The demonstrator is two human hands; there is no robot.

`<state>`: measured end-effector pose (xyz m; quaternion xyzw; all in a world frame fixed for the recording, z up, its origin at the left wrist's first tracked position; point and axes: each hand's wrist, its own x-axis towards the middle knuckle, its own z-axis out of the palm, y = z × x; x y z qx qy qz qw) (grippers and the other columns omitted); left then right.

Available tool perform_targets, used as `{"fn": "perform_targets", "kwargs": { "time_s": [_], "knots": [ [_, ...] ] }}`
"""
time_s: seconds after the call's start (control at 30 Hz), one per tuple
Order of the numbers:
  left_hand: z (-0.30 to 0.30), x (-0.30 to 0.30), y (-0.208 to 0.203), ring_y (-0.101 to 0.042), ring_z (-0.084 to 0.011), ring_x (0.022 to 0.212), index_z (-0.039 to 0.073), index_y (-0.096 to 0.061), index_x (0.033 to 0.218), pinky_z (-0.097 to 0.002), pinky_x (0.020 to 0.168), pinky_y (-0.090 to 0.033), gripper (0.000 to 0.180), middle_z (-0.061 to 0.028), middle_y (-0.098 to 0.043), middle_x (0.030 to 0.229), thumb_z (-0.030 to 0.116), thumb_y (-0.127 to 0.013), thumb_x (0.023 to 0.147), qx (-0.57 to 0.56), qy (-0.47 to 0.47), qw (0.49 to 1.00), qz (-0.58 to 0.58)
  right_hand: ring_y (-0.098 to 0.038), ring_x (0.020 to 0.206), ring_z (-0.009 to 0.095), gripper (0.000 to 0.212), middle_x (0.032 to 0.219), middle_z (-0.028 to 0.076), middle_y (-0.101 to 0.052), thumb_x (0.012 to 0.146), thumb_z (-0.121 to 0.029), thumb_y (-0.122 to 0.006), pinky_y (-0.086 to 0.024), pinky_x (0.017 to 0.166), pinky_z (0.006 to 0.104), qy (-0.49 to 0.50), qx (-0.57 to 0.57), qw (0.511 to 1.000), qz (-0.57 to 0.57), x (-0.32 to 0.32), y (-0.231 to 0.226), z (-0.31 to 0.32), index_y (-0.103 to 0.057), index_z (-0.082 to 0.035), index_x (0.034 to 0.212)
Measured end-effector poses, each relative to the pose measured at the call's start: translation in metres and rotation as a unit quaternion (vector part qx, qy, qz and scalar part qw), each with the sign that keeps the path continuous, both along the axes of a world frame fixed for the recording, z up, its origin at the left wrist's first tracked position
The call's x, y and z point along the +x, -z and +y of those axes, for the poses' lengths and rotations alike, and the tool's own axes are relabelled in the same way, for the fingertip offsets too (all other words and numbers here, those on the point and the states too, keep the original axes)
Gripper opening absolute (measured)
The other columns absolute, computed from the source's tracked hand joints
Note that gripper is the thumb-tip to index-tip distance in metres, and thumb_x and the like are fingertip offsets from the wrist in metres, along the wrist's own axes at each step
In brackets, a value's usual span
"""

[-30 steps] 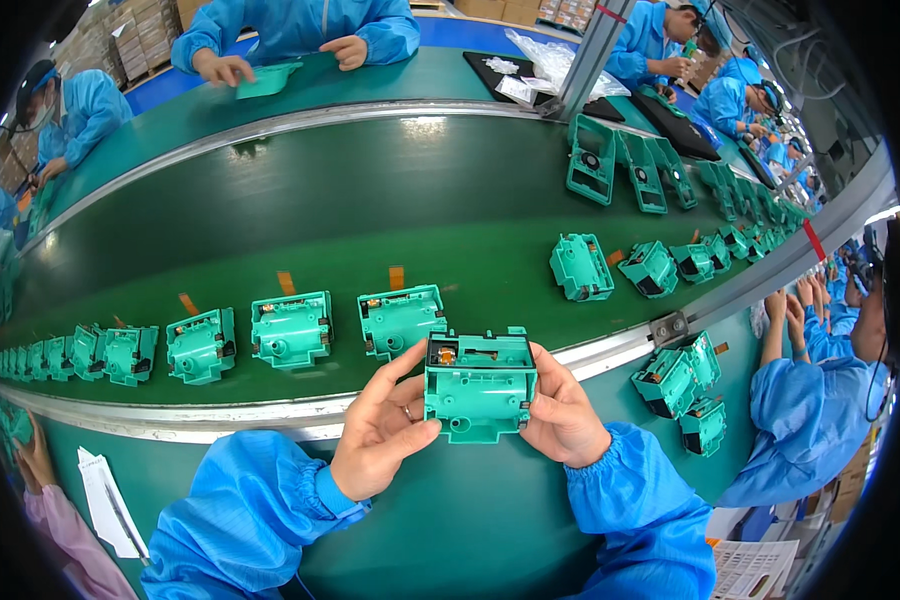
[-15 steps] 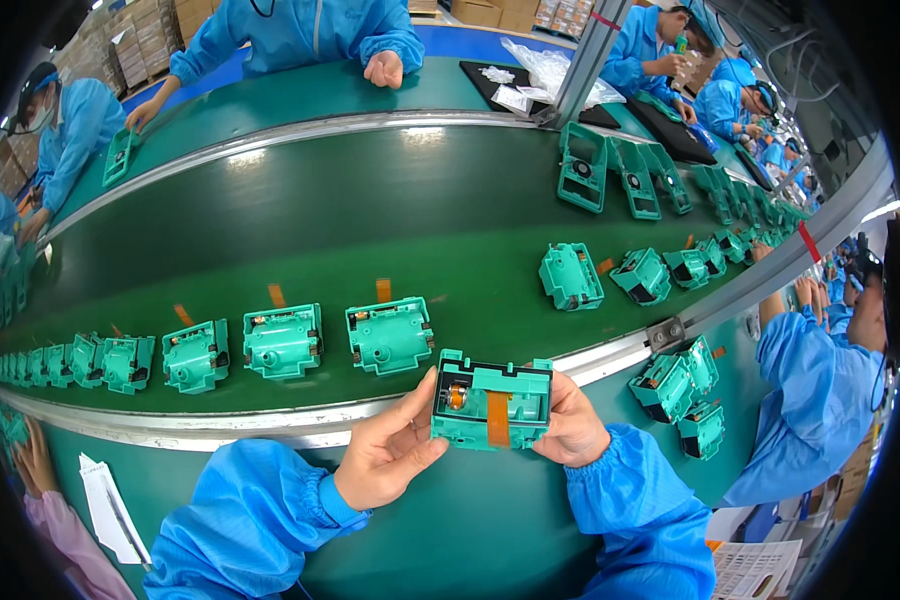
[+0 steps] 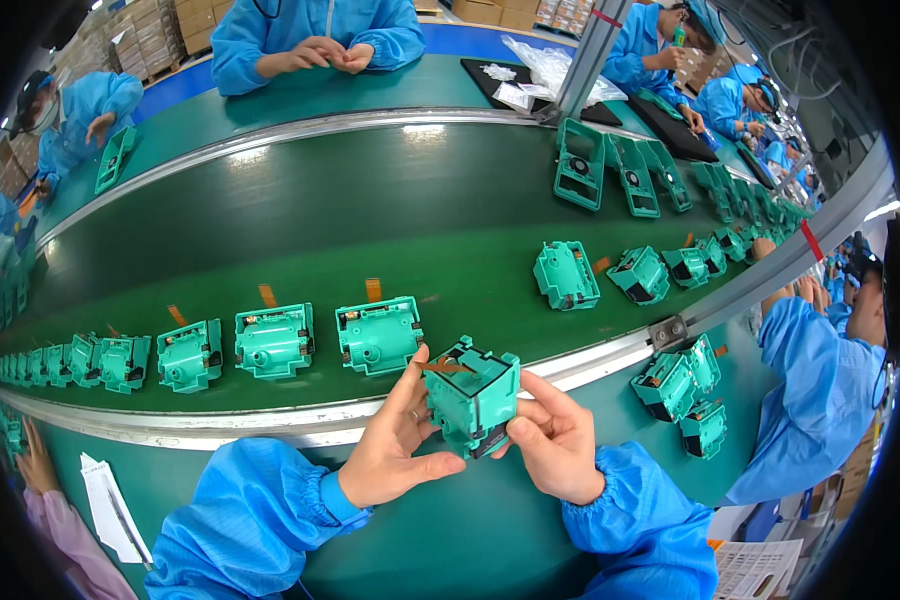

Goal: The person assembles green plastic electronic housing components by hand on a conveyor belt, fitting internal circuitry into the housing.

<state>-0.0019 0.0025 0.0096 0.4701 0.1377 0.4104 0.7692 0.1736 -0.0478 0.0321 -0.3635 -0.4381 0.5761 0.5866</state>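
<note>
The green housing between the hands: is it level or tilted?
Tilted: the green housing slants between the left hand and right hand, its edges running diagonally.

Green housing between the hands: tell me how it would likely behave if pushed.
The green housing is probably stiff, given its moulded walls. Its boxy shape should probably slide rather than roll. The thin orange strip on it looks likely to flex.

Stacked boxes [image 3: 152, 42] behind, probably cardboard

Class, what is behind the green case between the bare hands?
A metal rail and the green belt show behind the green case; the stretches it covers cannot be seen.
</note>
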Motion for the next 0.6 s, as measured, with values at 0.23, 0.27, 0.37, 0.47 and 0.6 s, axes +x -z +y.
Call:
{"fn": "perform_targets", "kwargs": {
  "time_s": [0.23,0.27,0.37,0.47,0.6],
  "knots": [
    [0.002,-0.008,-0.007,-0.032,-0.0232,0.122,0.003,-0.009,0.137,-0.0391,0.096,-0.031,0.081,-0.0104,-0.030,0.133,0.006,-0.062,0.075,-0.120,0.039,0.992,0.009,-0.057,0.078,0.016,0.050,0.098,0.013,-0.061,0.076,0.000,-0.061,-0.047,0.069,0.0275,0.042,0.187,0.940,-0.282,-0.007,-0.010,-0.001,-0.040,0.005,0.122],
    [0.003,-0.011,-0.006,-0.036,-0.0237,0.119,0.002,-0.015,0.136,-0.0396,0.095,-0.032,0.073,-0.0103,-0.036,0.130,0.009,-0.059,0.078,-0.214,0.078,0.972,-0.057,-0.057,0.076,0.017,0.051,0.096,0.012,-0.062,0.073,-0.002,-0.065,-0.046,0.069,0.0290,0.071,0.279,0.893,-0.346,-0.004,-0.008,0.001,-0.044,0.005,0.118],
    [0.003,-0.014,0.008,-0.047,-0.0329,0.108,0.002,-0.029,0.131,-0.0433,0.084,-0.041,0.068,-0.0168,-0.044,0.123,0.037,-0.052,0.077,-0.262,0.110,0.954,-0.101,-0.052,0.083,0.022,0.049,0.097,0.014,-0.056,0.067,-0.009,-0.072,-0.042,0.073,0.0304,0.135,0.282,0.898,-0.308,-0.003,0.000,0.001,-0.051,0.005,0.108],
    [0.006,-0.015,0.005,-0.049,-0.0435,0.101,0.004,-0.033,0.129,-0.0442,0.072,-0.046,0.077,-0.0228,-0.043,0.122,0.055,-0.047,0.073,-0.304,0.148,0.933,-0.125,-0.049,0.089,0.024,0.049,0.099,0.016,-0.049,0.066,-0.015,-0.073,-0.040,0.076,0.0304,0.142,0.256,0.912,-0.287,-0.001,0.002,0.001,-0.051,0.005,0.105],
    [0.007,-0.016,0.004,-0.048,-0.0426,0.103,0.005,-0.029,0.131,-0.0464,0.075,-0.046,0.079,-0.0229,-0.039,0.125,0.056,-0.048,0.073,-0.331,0.192,0.908,-0.173,-0.049,0.088,0.024,0.049,0.098,0.016,-0.050,0.067,-0.016,-0.073,-0.040,0.077,0.0310,0.129,0.273,0.901,-0.310,0.000,0.001,0.003,-0.051,0.004,0.105]
  ]
}}
